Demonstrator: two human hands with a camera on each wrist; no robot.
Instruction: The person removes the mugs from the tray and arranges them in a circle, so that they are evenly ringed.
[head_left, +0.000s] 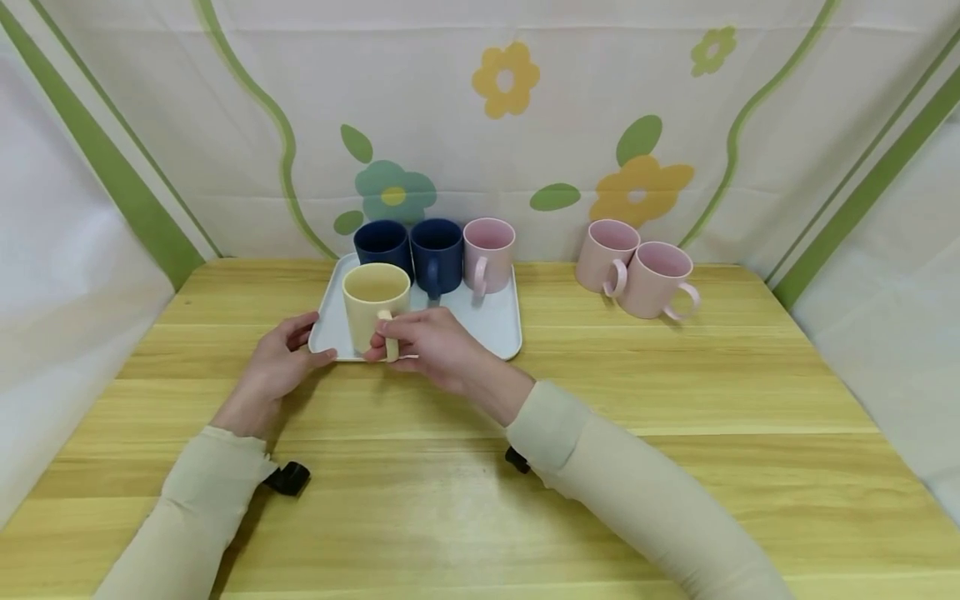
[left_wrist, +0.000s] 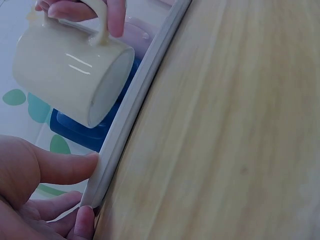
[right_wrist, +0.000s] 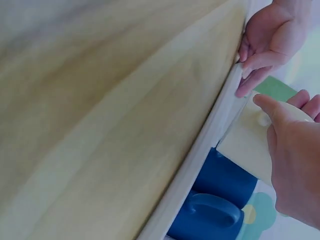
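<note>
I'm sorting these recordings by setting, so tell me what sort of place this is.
Likely a small staged recording booth: flower-print cloth backs the wood-grain table, pale cloth closes both sides, and black devices show at the person's cuffs.

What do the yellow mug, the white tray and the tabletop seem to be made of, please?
The yellow mug looks like glossy glazed ceramic, judging by bright streaks that seem reflections, or perhaps plastic. The white tray is probably smooth plastic, given its thin, even rim. The tabletop looks like satin wood or wood-print laminate, from its grain.
</note>
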